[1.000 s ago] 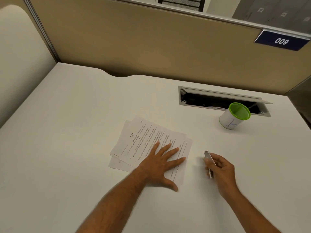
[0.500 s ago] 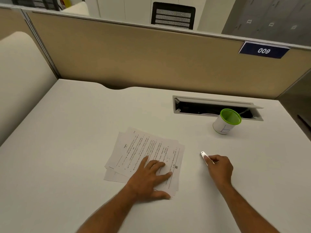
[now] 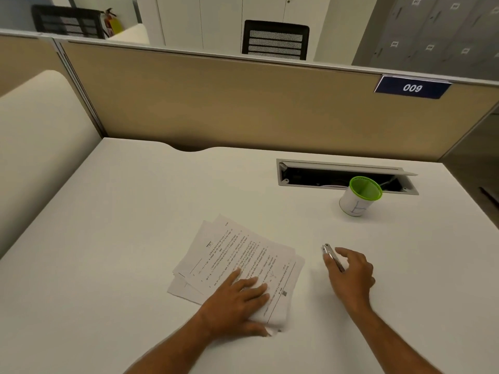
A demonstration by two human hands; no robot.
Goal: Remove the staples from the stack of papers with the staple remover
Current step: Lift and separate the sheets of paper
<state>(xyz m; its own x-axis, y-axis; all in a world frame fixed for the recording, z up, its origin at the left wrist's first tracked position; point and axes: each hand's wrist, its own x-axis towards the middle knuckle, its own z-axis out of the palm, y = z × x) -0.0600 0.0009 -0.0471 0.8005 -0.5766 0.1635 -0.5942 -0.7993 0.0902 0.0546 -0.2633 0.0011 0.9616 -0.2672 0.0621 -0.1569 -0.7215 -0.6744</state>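
The stack of papers (image 3: 237, 249), printed sheets fanned slightly apart, lies on the white desk (image 3: 121, 238) in front of me. My left hand (image 3: 235, 306) rests on its near right corner, fingers curled on top and thumb at the near edge, where the paper bulges up a little. The metal staple remover (image 3: 330, 255) lies low on the desk to the right of the papers. My right hand (image 3: 351, 273) is over it, thumb and index finger loosely on either side of it, with its tip poking out toward the far left.
A white cup with a green rim (image 3: 359, 198) stands at the back right, just in front of an open cable slot (image 3: 343, 175) in the desk. A tan partition (image 3: 243, 103) closes the far edge, and a cream panel (image 3: 35, 147) the left side.
My right hand has lowered the staple remover from the air onto the desk and loosened its fingers. My left hand slid toward the near corner of the papers and curled. The view tilted up.
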